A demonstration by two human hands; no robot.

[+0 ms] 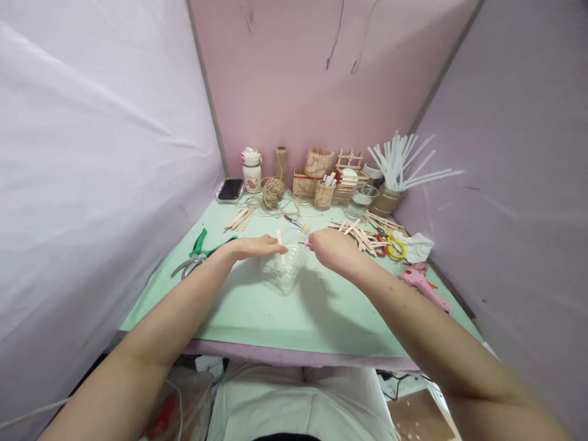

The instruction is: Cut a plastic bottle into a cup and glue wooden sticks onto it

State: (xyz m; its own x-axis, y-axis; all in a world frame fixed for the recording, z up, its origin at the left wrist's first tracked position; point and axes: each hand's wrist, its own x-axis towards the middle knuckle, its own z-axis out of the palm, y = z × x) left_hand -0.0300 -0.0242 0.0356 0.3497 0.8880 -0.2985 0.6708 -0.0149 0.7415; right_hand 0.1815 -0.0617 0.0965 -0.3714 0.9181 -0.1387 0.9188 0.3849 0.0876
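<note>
My left hand [260,247] reaches in from the left and pinches a pale wooden craft stick [283,258] near its middle. The stick lies over a clear plastic container [287,282], crumpled-looking and see-through, in the middle of the table. Just right of it, my right hand [334,248] is closed around a thin tool [304,244] with a pink part and a darker tip pointing left toward the stick. The fist hides most of this tool, so its kind does not show. Behind the container lies a slim dark brush-like item [293,222].
Green-handled pruning shears [197,245] lie left. Loose craft sticks [356,236], yellow-handled scissors [395,247] and a pink glue gun [425,288] lie right. At the back stand a bottle [252,173], a twine ball [274,193], a pen cup [324,196] and glue sticks [399,162].
</note>
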